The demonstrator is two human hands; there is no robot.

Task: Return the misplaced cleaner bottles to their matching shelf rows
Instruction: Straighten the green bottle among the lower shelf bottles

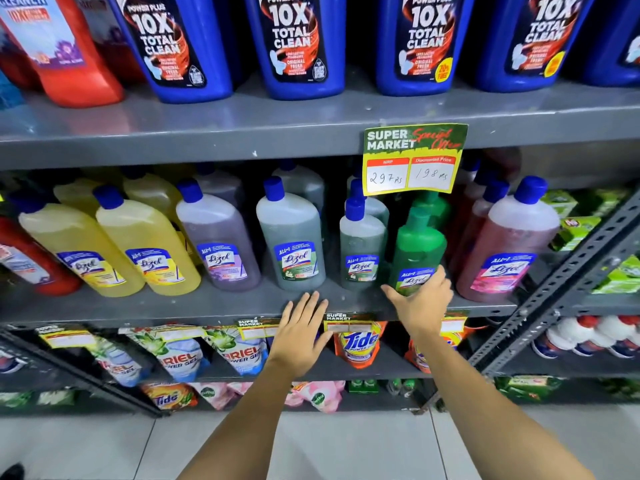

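Observation:
A bright green cleaner bottle [419,251] with a green cap stands on the middle shelf [207,306], in front of another green bottle [431,206]. My right hand [420,303] cups its base, thumb at its left and fingers at its right. To its left stands a small grey-green bottle [362,247], then a larger grey-green one [291,237], a purple one [218,237] and two yellow ones [145,247]. A pink bottle [509,244] stands to the right. My left hand [301,330] hovers flat and empty at the shelf's front edge.
Blue toilet-cleaner bottles [294,39] and a red bottle [69,53] fill the top shelf. A price sign [414,161] hangs over the green bottles. Detergent pouches [358,344] line the lower shelf. A slanted metal brace [561,282] crosses at right. Tiled floor lies below.

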